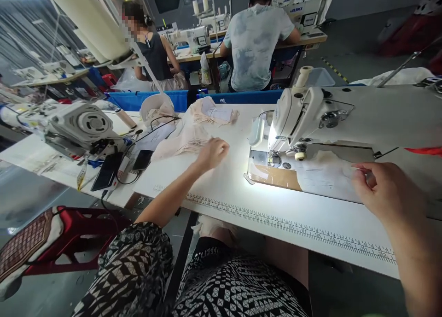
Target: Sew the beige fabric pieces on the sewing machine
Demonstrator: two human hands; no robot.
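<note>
My right hand [380, 188] pinches the right edge of a thin pale fabric piece [326, 172] between thumb and forefinger. That piece lies on the sewing machine's bed, right of the needle area. My left hand [212, 153] is curled closed at the right end of a stack of pale pink fabric pieces [191, 144]; whatever its fingers may hold is hidden. The white sewing machine [293, 119] stands between my hands, its lamp lighting the needle plate [258, 158].
Behind the stack lies another fabric bundle [202, 112] with a paper slip [218, 110]. Phones [143, 159] and cables lie at the left, near a second machine [83, 123]. A printed ruler [276, 222] edges the table. A red stool [79, 238] stands left. Two people sit ahead.
</note>
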